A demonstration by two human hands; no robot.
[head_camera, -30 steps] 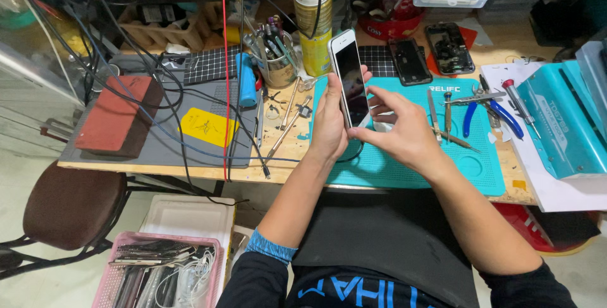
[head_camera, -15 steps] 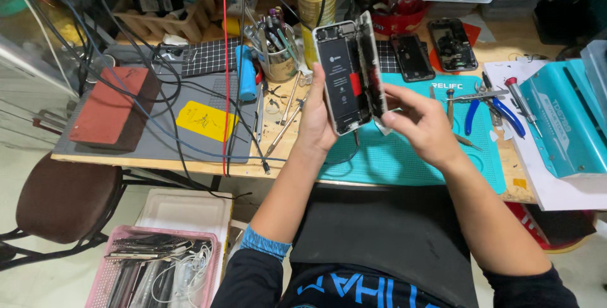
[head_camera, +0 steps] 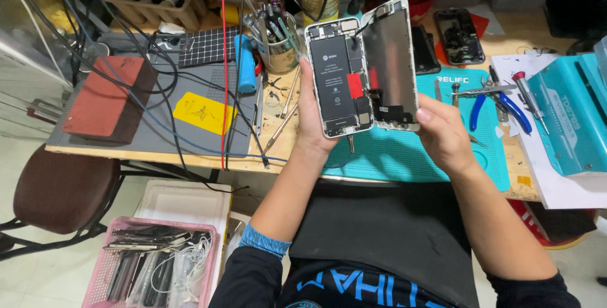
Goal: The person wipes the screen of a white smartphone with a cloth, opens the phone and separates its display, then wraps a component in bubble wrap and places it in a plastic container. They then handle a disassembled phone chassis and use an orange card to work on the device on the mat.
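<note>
Phone body [head_camera: 335,87]: white-framed rear half, held upright above the near edge of the worktop [head_camera: 158,153]; its black battery and boards face the camera.
Screen panel [head_camera: 392,68]: swung away from the body along their shared long edge, like a book cover; metal backing in view.
Change: one second earlier the phone was shut and seen edge-on; half a second earlier it was parting; now the two halves stand wide apart.
Meaning: judged from the frames, the opening step is done and the inner parts lie exposed; whether a flex cable joins the halves cannot be told.
Left hand [head_camera: 313,128]: grip closed around the lower left side of the phone body, thumb on its edge.
Right hand [head_camera: 446,137]: grip closed on the lower corner of the screen panel, thumb on its outer edge.
Teal mat [head_camera: 404,156]: lies on the worktop beneath and behind the phone; both hands hover over it.
Pliers [head_camera: 499,102]: blue-handled, on the mat's far right part, near the right hand but apart from it.
Tool cup [head_camera: 278,46]: holds upright tools, just left of the phone's top edge.
Spare phones [head_camera: 458,33]: two dark handsets lying flat behind the screen panel.
Grey mat [head_camera: 145,125]: left part of the worktop, carrying a yellow card and cables.
Pink basket [head_camera: 152,267]: on the floor at lower left, holding flat parts.
</note>
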